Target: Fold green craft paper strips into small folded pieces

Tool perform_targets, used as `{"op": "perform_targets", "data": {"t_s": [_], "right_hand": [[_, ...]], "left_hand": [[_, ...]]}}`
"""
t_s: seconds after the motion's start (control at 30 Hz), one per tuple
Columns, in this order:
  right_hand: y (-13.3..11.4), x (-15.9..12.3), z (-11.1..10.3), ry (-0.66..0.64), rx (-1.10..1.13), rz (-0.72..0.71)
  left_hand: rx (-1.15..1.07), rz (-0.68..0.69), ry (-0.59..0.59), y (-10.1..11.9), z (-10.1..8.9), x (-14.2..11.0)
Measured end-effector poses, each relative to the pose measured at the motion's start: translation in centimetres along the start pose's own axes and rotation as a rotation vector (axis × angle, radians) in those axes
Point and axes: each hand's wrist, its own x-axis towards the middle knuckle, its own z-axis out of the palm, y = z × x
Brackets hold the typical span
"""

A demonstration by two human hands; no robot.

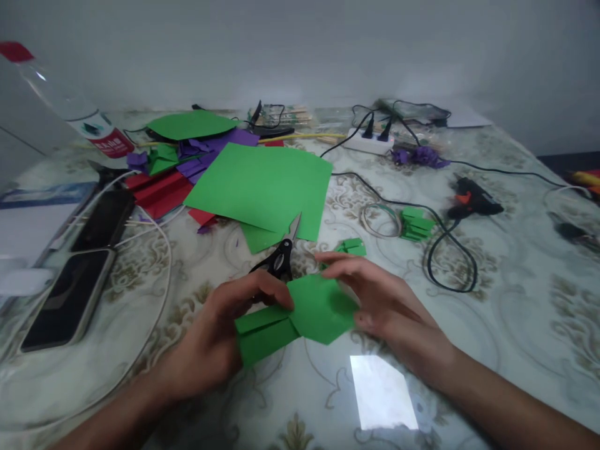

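Between my hands is a green folded paper (pixel 323 307), creased on its left part and spread into a flat panel with angled corners on its right. My left hand (pixel 220 331) grips the creased end, thumb and fingers closed on it. My right hand (pixel 379 297) holds the right edge between thumb and fingers. Just beyond the paper lie scissors (pixel 281 253) with black handles, blades pointing away over a large green sheet (pixel 267 187). A small folded green piece (pixel 354 246) rests behind my right fingers, partly hidden.
A black glue gun (pixel 475 199) lies at right, its cable looping nearby. Tape rings (pixel 380 220) sit beside another folded green piece (pixel 416 225). Phones (pixel 68 300) and white cables are at left, below a tilted-looking bottle (pixel 70 100). A power strip (pixel 370 142) stands at the back.
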Motion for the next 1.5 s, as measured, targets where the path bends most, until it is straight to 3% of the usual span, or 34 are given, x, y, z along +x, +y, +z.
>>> {"op": "perform_targets", "data": {"t_s": [0.1, 0.27, 0.4, 0.5, 0.6, 0.73, 0.87, 1.1, 1.33, 1.5], "right_hand": [[0.3, 0.6, 0.3, 0.084, 0.085, 0.176], [0.4, 1.0, 1.1, 0.014, 0.237, 0.317], [0.4, 0.8, 1.3, 0.121, 0.172, 0.287], [0.6, 0.6, 1.4, 0.191, 0.083, 0.255], [0.9, 0.3, 1.5, 0.187, -0.004, 0.225], [1.2, 0.2, 1.6, 0.154, -0.16, 0.156], [1.1, 0.3, 1.7, 0.145, -0.248, 0.084], [1.0, -0.1, 1.8, 0.139, -0.216, 0.075], [0.3, 0.2, 1.6, 0.1, -0.205, 0.122], [0.4, -0.1, 0.7, 0.023, -0.032, 0.127]], "left_hand": [[-0.06, -0.05, -0.085, -0.1, -0.4, -0.3], [0.01, -0.184, -0.15, -0.3, -1.6, -1.0], [-0.138, -0.257, -0.157, -0.4, -1.9, -0.8], [-0.075, -0.259, -0.144, -0.7, -0.9, 0.0], [0.018, -0.24, 0.036, -1.3, 0.3, 0.6], [0.092, -0.269, -0.027, -1.6, 0.9, 0.5], [0.138, -0.277, 0.003, -1.2, 1.1, 0.4], [0.081, -0.218, 0.081, -0.8, 1.5, 0.4], [-0.048, -0.244, 0.093, -0.5, 1.4, 0.2], [-0.067, -0.215, 0.104, -0.5, 1.4, 0.3]]}}
